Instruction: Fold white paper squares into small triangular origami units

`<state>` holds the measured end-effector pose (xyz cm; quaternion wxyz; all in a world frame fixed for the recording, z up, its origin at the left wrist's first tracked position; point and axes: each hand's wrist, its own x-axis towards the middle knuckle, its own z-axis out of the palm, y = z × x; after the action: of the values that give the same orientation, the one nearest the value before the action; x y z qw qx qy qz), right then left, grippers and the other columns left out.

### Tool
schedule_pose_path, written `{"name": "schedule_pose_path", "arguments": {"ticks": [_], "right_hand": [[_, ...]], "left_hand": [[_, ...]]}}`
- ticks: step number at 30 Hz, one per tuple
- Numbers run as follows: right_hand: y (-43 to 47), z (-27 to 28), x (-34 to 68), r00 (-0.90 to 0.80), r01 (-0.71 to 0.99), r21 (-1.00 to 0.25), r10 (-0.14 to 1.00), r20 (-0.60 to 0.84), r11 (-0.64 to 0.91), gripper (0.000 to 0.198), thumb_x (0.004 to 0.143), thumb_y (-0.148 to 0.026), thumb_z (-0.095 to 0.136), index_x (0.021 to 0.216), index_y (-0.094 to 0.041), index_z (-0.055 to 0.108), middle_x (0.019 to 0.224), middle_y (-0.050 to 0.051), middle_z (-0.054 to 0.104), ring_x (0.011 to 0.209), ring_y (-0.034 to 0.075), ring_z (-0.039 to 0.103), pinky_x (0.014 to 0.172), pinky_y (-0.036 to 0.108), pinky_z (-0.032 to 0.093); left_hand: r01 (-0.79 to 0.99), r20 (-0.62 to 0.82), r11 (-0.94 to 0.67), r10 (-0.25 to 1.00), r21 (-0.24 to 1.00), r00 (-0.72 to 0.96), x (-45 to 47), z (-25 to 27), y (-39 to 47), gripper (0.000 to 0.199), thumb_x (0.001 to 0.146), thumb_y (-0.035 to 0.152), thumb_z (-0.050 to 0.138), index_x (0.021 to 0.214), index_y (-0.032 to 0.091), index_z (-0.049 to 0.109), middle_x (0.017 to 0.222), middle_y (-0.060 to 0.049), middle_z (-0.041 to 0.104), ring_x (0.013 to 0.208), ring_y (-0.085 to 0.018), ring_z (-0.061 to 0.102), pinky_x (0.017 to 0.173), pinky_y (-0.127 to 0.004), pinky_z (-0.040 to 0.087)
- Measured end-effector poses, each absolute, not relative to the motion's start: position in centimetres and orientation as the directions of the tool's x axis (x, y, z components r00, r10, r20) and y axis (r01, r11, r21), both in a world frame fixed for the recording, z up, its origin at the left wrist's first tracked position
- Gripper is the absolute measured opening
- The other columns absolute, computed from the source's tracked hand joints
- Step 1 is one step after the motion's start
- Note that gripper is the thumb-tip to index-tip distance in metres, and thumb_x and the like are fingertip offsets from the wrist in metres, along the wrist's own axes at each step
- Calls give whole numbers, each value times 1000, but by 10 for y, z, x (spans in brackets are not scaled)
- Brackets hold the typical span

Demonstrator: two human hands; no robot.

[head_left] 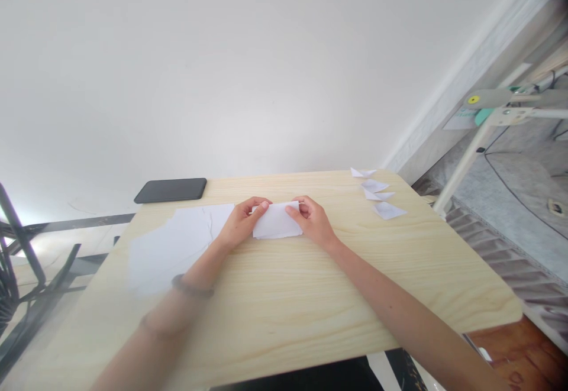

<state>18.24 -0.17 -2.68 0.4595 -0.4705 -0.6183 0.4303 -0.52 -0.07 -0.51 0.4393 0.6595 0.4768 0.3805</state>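
Observation:
A small white rectangle of paper (277, 223), seemingly folded, is held up just over the middle of the table. My left hand (243, 219) pinches its upper left corner, thumb in front and fingers behind. At the upper right corner my right hand (313, 218) grips it the same way. The paper's lower edge looks slightly uneven. Beside my left forearm lie white paper sheets (164, 249), with a torn-looking edge near my left wrist.
Several folded white paper pieces (389, 210) stand in a row at the table's back right. A black phone (171, 190) lies at the back left. The light wooden table (284, 314) meets a white wall behind. A white metal frame (465, 160) rises beyond its right edge.

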Motion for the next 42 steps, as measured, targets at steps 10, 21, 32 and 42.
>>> {"name": "schedule_pose_path", "arguments": {"ticks": [10,21,32,42], "right_hand": [[-2,-22,180,-122,258,-933,967,224,249,26,76,-42,50,88,-20,57,81,2,60,60,11,52,49,20,38],[1,-29,183,-147,245,-943,970,195,227,26,75,-41,52,88,-20,57,77,2,59,62,12,53,53,23,42],[1,-26,183,-139,199,-960,975,171,197,28,74,-42,52,88,-19,57,69,1,59,57,12,51,49,22,39],[1,-25,183,-151,187,-965,976,154,181,29,73,-43,53,86,-18,58,70,2,60,57,11,51,49,22,39]], "left_hand": [[270,34,-101,969,958,243,-6,-12,3,39,74,47,53,95,15,58,82,-4,61,61,-12,51,51,-21,38],[186,-84,17,930,982,359,-23,-1,3,31,71,41,58,89,16,59,79,-3,62,73,-15,55,66,-25,44],[315,-23,-64,964,947,265,-11,4,-2,37,74,46,52,92,15,60,79,-4,61,68,-14,53,56,-23,39],[229,-52,-10,963,973,265,-8,-5,2,38,70,47,57,89,15,63,80,-4,63,68,-15,55,60,-24,40]]}}
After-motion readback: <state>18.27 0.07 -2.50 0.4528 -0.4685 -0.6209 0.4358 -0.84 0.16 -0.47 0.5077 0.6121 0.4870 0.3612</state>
